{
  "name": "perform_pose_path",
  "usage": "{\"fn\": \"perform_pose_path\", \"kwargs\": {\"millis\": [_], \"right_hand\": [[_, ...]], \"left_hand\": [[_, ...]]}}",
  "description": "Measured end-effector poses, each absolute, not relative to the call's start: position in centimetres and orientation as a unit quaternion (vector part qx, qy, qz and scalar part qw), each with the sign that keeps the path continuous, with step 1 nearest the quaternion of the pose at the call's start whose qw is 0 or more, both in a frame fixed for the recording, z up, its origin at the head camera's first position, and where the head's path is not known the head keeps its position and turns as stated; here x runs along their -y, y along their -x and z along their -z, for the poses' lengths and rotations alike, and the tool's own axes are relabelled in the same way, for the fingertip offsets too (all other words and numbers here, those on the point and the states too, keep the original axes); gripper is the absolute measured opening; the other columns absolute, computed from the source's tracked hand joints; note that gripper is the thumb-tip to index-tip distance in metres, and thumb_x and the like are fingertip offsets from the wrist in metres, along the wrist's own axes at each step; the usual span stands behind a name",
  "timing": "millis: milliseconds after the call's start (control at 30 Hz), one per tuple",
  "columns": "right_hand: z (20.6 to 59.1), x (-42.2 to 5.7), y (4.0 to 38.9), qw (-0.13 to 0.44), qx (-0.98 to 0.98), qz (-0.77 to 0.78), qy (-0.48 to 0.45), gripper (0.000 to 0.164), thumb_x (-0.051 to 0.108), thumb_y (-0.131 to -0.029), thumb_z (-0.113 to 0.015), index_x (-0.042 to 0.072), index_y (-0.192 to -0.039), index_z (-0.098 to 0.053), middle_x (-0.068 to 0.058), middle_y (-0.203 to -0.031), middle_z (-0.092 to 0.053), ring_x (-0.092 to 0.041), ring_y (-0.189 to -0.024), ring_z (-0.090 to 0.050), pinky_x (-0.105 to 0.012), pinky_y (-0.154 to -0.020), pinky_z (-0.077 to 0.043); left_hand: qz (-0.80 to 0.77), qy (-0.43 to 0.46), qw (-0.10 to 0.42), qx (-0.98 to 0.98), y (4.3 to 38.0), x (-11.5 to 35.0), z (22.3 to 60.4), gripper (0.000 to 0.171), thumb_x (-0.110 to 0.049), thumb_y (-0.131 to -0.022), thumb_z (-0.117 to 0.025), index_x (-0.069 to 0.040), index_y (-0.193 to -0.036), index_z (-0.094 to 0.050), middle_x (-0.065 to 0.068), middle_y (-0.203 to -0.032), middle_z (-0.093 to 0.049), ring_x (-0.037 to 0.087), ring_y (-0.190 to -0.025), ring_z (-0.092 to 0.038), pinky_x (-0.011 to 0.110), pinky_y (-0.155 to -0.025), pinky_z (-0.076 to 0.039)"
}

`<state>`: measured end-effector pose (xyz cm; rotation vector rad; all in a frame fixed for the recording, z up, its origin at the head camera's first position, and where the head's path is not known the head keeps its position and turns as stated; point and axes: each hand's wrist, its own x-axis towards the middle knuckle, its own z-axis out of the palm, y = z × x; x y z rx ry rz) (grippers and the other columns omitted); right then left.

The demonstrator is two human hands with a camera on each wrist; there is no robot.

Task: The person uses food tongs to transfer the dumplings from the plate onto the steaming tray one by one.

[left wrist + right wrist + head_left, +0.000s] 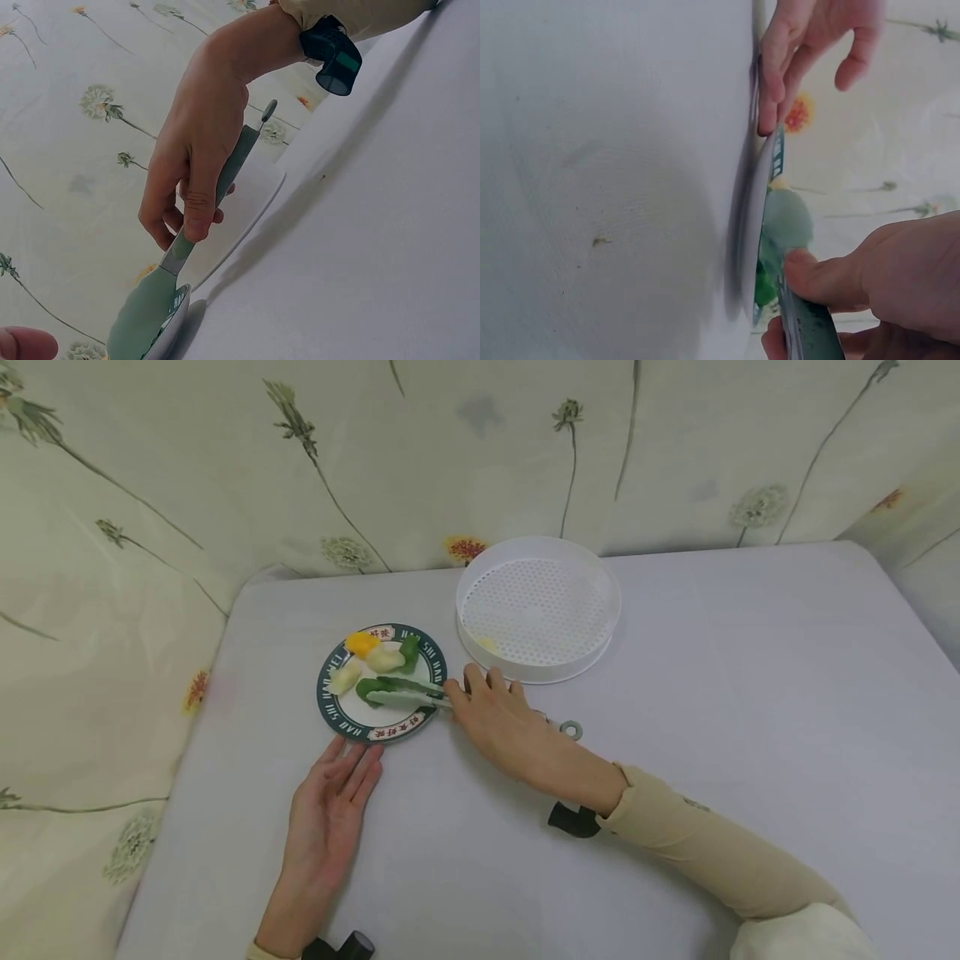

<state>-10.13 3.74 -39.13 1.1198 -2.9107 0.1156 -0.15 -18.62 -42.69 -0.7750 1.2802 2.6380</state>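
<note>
My right hand [498, 722] grips a pair of pale green and metal tongs [401, 698], thumb along one arm in the right wrist view. The tong heads lie low over a patterned plate [375, 718] with a dark green rim, right at a green food piece [369, 691]; I cannot tell whether they pinch it. Also on the plate are a yellow piece [362, 644], two pale pieces [386, 659] and another green piece [409, 653]. With fingers extended and palm turned up, my left hand [330, 810] has its fingertips at the plate's near rim.
A round white perforated tray [538, 672] stands at the back of the table, behind my right hand, with a small yellowish bit [487, 644] inside. White cloth [712, 693] covers the table. A floral curtain [420, 460] hangs close behind it. A black wrist device [573, 820] shows at the right wrist.
</note>
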Motion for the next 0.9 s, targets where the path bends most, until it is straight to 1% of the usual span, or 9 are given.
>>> {"fn": "perform_pose_path", "kwargs": {"millis": [200,433,733,900], "right_hand": [[38.7,-3.9,10.1,-0.001,0.938,-0.051,-0.343,0.025,0.023,-0.103,-0.058,0.006,-0.121,-0.054,-0.011,-0.1,-0.05,-0.025,-0.081,-0.044,-0.03,-0.059,-0.039],[38.2,-4.4,10.1,-0.003,0.938,-0.046,-0.345,0.024,0.023,-0.102,-0.059,0.007,-0.12,-0.055,-0.009,-0.096,-0.048,-0.023,-0.078,-0.042,-0.026,-0.055,-0.031],[37.7,-4.9,10.1,-0.017,0.937,-0.072,-0.34,0.025,0.025,-0.103,-0.057,0.007,-0.121,-0.054,-0.007,-0.096,-0.047,-0.023,-0.079,-0.044,-0.027,-0.058,-0.032],[36.9,-5.2,10.2,-0.028,0.941,-0.079,-0.327,0.026,0.026,-0.103,-0.057,0.007,-0.12,-0.054,-0.008,-0.1,-0.048,-0.024,-0.082,-0.044,-0.028,-0.06,-0.033]], "left_hand": [[-0.872,0.251,0.055,-0.417,0.2,18.6,42.7,0.06,-0.016,-0.107,-0.035,-0.019,-0.163,-0.014,0.009,-0.164,-0.03,0.019,-0.146,-0.044,0.028,-0.123,-0.04],[-0.873,0.25,0.059,-0.414,0.2,18.6,42.7,0.061,-0.016,-0.107,-0.034,-0.018,-0.163,-0.012,0.01,-0.165,-0.028,0.02,-0.147,-0.043,0.029,-0.125,-0.038],[-0.869,0.254,0.061,-0.42,0.2,18.5,42.6,0.061,-0.017,-0.107,-0.034,-0.019,-0.163,-0.012,0.01,-0.165,-0.028,0.019,-0.148,-0.042,0.029,-0.125,-0.037],[-0.868,0.255,0.062,-0.422,0.3,18.5,42.5,0.061,-0.017,-0.107,-0.035,-0.019,-0.163,-0.012,0.009,-0.165,-0.027,0.019,-0.148,-0.042,0.029,-0.125,-0.037]]}}
